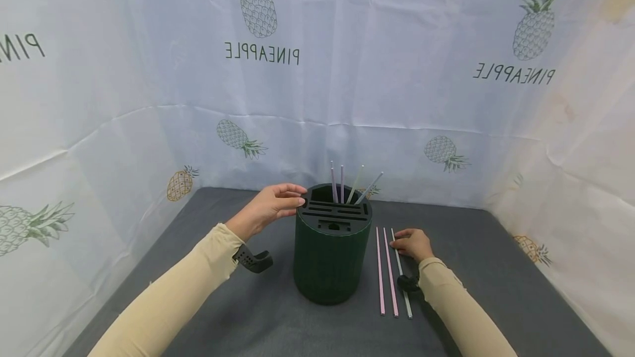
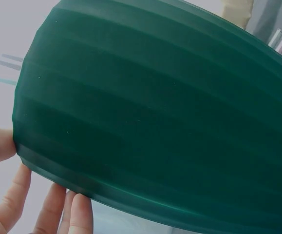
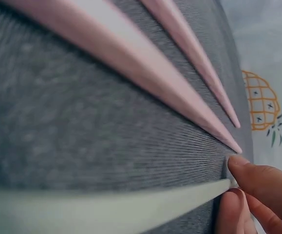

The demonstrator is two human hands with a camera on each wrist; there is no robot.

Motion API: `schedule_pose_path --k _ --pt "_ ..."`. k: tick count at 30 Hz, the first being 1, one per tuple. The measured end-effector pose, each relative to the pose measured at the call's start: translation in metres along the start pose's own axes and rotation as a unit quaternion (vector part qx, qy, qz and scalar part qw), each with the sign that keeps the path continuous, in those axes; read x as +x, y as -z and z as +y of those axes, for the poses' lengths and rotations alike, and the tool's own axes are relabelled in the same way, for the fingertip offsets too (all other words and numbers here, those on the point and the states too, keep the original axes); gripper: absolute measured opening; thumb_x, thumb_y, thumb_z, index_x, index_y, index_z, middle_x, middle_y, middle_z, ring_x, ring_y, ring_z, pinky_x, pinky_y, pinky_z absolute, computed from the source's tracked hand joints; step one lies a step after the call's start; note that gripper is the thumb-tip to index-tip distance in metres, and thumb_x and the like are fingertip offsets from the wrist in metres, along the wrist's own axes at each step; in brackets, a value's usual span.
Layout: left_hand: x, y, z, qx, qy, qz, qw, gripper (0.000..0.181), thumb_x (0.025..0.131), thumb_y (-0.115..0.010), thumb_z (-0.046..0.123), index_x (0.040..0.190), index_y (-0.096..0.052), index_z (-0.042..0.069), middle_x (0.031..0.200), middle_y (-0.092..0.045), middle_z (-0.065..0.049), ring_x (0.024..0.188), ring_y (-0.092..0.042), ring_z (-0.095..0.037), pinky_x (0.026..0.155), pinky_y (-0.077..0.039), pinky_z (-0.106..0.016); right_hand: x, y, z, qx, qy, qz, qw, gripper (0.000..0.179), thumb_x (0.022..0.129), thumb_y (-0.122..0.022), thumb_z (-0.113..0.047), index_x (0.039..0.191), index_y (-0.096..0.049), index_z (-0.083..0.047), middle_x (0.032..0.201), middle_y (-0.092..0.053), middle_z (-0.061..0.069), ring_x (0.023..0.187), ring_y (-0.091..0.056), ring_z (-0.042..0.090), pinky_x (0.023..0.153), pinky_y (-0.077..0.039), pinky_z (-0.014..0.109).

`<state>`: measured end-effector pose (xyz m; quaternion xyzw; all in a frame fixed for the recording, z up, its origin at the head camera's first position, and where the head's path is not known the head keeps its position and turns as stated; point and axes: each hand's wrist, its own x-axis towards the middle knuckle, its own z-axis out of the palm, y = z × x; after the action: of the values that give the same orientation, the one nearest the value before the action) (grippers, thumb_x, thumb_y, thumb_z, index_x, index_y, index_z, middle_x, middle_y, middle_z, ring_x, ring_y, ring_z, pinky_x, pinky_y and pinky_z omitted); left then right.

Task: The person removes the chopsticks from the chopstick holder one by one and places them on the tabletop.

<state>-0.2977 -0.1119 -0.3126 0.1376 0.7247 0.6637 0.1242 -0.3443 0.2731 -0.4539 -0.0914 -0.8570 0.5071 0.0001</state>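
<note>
A dark green holder (image 1: pixel 329 263) with a slotted top stands upright on the table. My left hand (image 1: pixel 270 208) touches its upper left rim with extended fingers; in the left wrist view the fingertips (image 2: pixel 82 209) lie along the holder's edge. Right of the holder, my right hand (image 1: pixel 414 244) has thumb and finger at the far end of a pale green chopstick (image 1: pixel 404 288), pinching its tip in the right wrist view (image 3: pixel 179 202). Two pink chopsticks (image 1: pixel 389 274) lie beside it, roughly parallel. Several pastel chopsticks (image 1: pixel 342 180) stand in the holder's rear compartment.
The dark grey cloth (image 1: pixel 238 313) covers the table. White curtains (image 1: pixel 347 87) printed with pineapples hang at the back and both sides. A black strap (image 1: pixel 253 259) is around the left wrist, and a dark device (image 1: pixel 408 284) sits at the right wrist.
</note>
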Motion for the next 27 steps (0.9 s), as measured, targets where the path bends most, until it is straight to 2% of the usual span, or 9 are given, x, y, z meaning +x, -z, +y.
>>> schedule_pose_path --k 7,9,12,14,16,19,21,24,27 --pt "-0.001 0.000 0.001 0.002 0.000 -0.002 1.0000 0.041 0.094 -0.064 0.013 0.132 -0.054 0.004 0.137 -0.049 -0.014 0.121 -0.054 -0.024 0.108 -0.044 -0.044 -0.003 0.008 -0.005 0.071 -0.011 -0.028 0.9970 0.045 0.086 -0.071 -0.003 0.124 -0.055 0.014 0.100 -0.071 0.017 0.076 -0.069 0.013 0.069 -0.060 0.029" --pt "-0.001 0.000 0.001 0.001 0.000 -0.002 1.0000 0.041 0.094 -0.064 0.013 0.132 -0.054 0.004 0.137 -0.049 -0.014 0.122 -0.053 -0.024 0.108 -0.044 -0.044 -0.006 0.013 -0.011 0.094 0.004 -0.039 0.9948 0.048 0.089 -0.067 -0.005 0.130 -0.050 0.014 0.106 -0.070 0.020 0.088 -0.071 0.022 0.078 -0.060 0.034" --pt "-0.001 0.000 0.000 -0.001 0.000 -0.003 1.0000 0.041 0.094 -0.064 0.013 0.132 -0.054 0.004 0.138 -0.049 -0.014 0.123 -0.053 -0.025 0.108 -0.043 -0.044 -0.012 0.020 -0.024 0.123 0.034 -0.050 0.9906 0.053 0.094 -0.064 -0.012 0.137 -0.045 0.011 0.125 -0.061 0.024 0.109 -0.065 0.029 0.093 -0.055 0.039" --pt "-0.002 0.000 0.000 -0.001 0.000 -0.003 1.0000 0.041 0.094 -0.064 0.013 0.132 -0.054 0.004 0.138 -0.048 -0.014 0.123 -0.052 -0.026 0.108 -0.043 -0.045 -0.018 0.025 -0.035 0.141 0.061 -0.064 0.9861 0.057 0.095 -0.063 -0.018 0.142 -0.041 0.007 0.135 -0.052 0.024 0.116 -0.061 0.027 0.099 -0.051 0.039" --pt "-0.002 0.001 0.000 0.001 0.000 -0.003 1.0000 0.041 0.094 -0.064 0.014 0.132 -0.054 0.004 0.138 -0.048 -0.014 0.123 -0.052 -0.026 0.108 -0.043 -0.045 -0.025 0.029 -0.049 0.163 0.085 -0.072 0.9802 0.060 0.095 -0.064 -0.024 0.143 -0.040 0.002 0.137 -0.048 0.021 0.115 -0.062 0.020 0.100 -0.051 0.035" --pt "-0.002 0.001 0.000 0.002 -0.002 -0.004 1.0000 0.041 0.094 -0.064 0.014 0.132 -0.054 0.004 0.139 -0.048 -0.014 0.124 -0.051 -0.026 0.108 -0.043 -0.045 -0.037 0.034 -0.071 0.215 0.129 -0.083 0.9645 0.057 0.094 -0.064 -0.025 0.141 -0.043 -0.003 0.130 -0.053 0.010 0.109 -0.063 0.011 0.098 -0.051 0.030" --pt "-0.002 0.001 0.000 0.003 -0.003 -0.005 1.0000 0.041 0.094 -0.064 0.014 0.133 -0.053 0.004 0.139 -0.048 -0.014 0.124 -0.051 -0.026 0.108 -0.043 -0.045 -0.045 0.036 -0.087 0.253 0.164 -0.084 0.9499 0.052 0.094 -0.065 -0.021 0.138 -0.046 -0.002 0.121 -0.057 0.004 0.106 -0.065 0.010 0.095 -0.053 0.028" --pt "-0.002 0.001 0.000 0.003 -0.004 -0.006 1.0000 0.041 0.094 -0.064 0.014 0.133 -0.053 0.004 0.139 -0.048 -0.014 0.124 -0.052 -0.026 0.108 -0.043 -0.045 -0.059 0.039 -0.107 0.296 0.226 -0.088 0.9240 0.043 0.095 -0.062 -0.012 0.134 -0.050 0.000 0.114 -0.061 0.002 0.104 -0.066 0.012 0.092 -0.054 0.028" --pt "-0.002 0.001 0.000 0.000 -0.004 -0.005 1.0000 0.041 0.094 -0.064 0.014 0.133 -0.054 0.004 0.138 -0.049 -0.014 0.122 -0.053 -0.025 0.108 -0.044 -0.044 -0.073 0.039 -0.124 0.315 0.279 -0.092 0.9025 0.033 0.095 -0.060 -0.005 0.128 -0.055 -0.002 0.111 -0.062 0.003 0.104 -0.067 0.013 0.091 -0.055 0.027"
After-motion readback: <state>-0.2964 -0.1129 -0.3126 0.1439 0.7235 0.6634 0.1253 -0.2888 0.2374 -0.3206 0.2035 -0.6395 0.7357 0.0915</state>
